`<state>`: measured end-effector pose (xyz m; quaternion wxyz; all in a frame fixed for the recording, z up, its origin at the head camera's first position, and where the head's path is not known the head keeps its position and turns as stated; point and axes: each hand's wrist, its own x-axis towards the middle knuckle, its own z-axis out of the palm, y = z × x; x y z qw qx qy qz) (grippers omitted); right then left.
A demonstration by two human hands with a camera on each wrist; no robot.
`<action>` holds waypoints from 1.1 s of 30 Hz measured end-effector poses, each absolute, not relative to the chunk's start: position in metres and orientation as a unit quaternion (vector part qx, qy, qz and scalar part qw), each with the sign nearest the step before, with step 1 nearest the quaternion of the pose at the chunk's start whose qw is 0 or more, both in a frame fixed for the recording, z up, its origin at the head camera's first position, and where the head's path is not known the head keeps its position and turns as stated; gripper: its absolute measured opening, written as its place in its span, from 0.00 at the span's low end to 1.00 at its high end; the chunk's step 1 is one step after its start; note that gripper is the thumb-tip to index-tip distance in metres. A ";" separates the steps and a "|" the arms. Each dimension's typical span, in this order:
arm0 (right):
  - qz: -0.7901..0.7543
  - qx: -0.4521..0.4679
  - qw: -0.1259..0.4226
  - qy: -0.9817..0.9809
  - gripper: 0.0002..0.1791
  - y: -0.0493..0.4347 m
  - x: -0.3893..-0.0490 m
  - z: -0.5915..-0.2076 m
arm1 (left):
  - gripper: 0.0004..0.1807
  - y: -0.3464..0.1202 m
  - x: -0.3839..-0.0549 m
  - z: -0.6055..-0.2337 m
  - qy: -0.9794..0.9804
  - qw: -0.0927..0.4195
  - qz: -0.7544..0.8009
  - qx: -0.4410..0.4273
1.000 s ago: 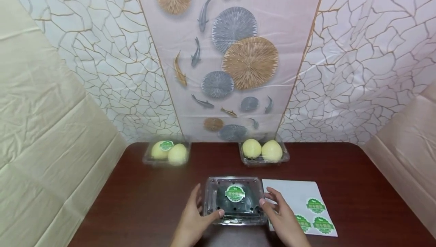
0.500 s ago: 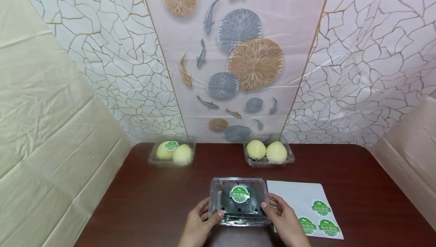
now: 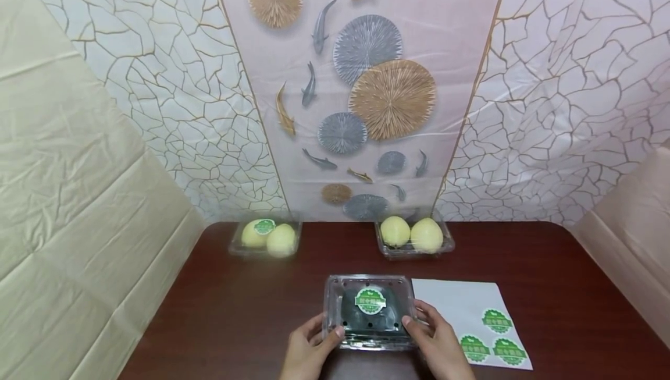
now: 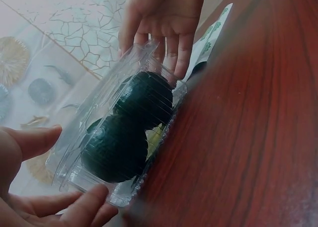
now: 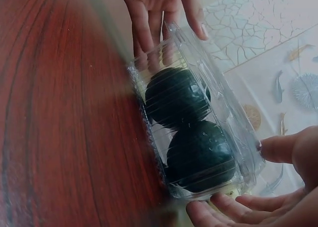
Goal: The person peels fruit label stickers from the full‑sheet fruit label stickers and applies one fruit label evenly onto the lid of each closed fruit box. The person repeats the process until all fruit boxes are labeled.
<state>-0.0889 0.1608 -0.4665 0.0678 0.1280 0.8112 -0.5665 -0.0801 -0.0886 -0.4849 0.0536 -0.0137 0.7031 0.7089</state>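
A clear plastic clamshell box (image 3: 335,295) sits at the near middle of the table, its lid down and a round green-and-white sticker (image 3: 370,300) on top. Inside are two round, dark green fruits (image 4: 117,147), lying side by side; their exact kind is unclear. My left hand (image 3: 309,346) grips the box's left end, thumb on the lid's front corner and fingers along the side. At the opposite end my right hand (image 3: 438,338) holds it likewise, with its thumb (image 5: 278,147) against the lid edge. Whether the box touches the tabletop cannot be told.
A white sheet (image 3: 455,298) with three green stickers lies right of the box, partly behind my right hand. At the back stand two clear boxes of pale yellow fruit: the left box (image 3: 238,249) bears a green sticker, the right box (image 3: 389,254) shows none. Patterned cloth (image 3: 366,159) hangs behind.
My left hand's fingers, spread beside the box a second ago, have closed in on its left end. My right hand keeps its hold. The whole view has shifted slightly.
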 end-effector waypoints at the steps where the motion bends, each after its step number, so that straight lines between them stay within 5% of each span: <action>1: -0.568 0.127 0.064 0.811 0.37 0.160 -0.089 -0.467 | 0.37 -0.089 -0.080 -0.485 0.700 0.053 0.712 -0.014; 20: -0.569 0.149 0.089 0.803 0.51 0.148 -0.087 -0.471 | 0.43 -0.088 -0.076 -0.497 0.672 0.064 0.737 -0.036; 33: -0.612 0.084 0.064 0.784 0.54 0.148 -0.083 -0.479 | 0.51 -0.084 -0.077 -0.500 0.683 0.037 0.729 -0.006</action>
